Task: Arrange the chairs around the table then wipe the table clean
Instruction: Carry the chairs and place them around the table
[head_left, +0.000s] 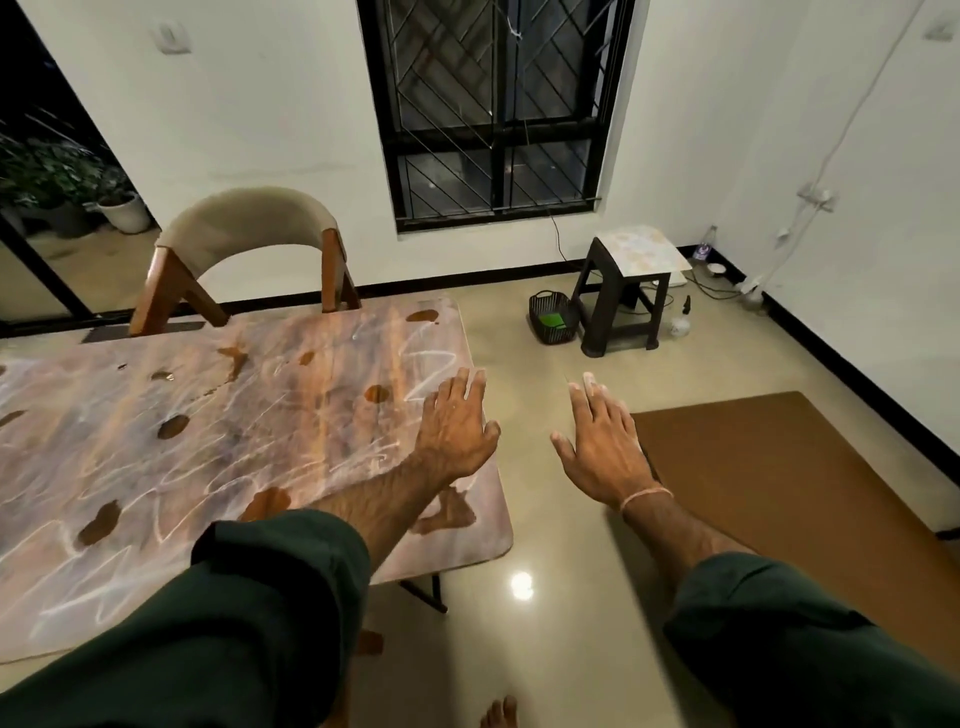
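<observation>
1. Presently, the table (322, 415) fills the left half of the view; its wood-grain top carries several brown puddles (172, 426) and white scribbled streaks
2. One chair (244, 228) with a curved beige back and wooden legs stands close against the table's far edge; its seat is hidden behind the tabletop
3. Left hand (457, 431): palm down, fingers straight and close together, over the table's right edge, holding nothing; whether it touches the top cannot be told
4. Right hand (602, 452): palm down, fingers extended and slightly spread, over the floor between the table and a brown mat (789, 467), holding nothing; a thin thread band (647, 497) circles the wrist
5. Both forearms come out of dark green sleeves
6. A dark stool (623, 296) with a pale patterned top stands below the barred window (493, 104), a black basket (551, 318) just beside it
</observation>
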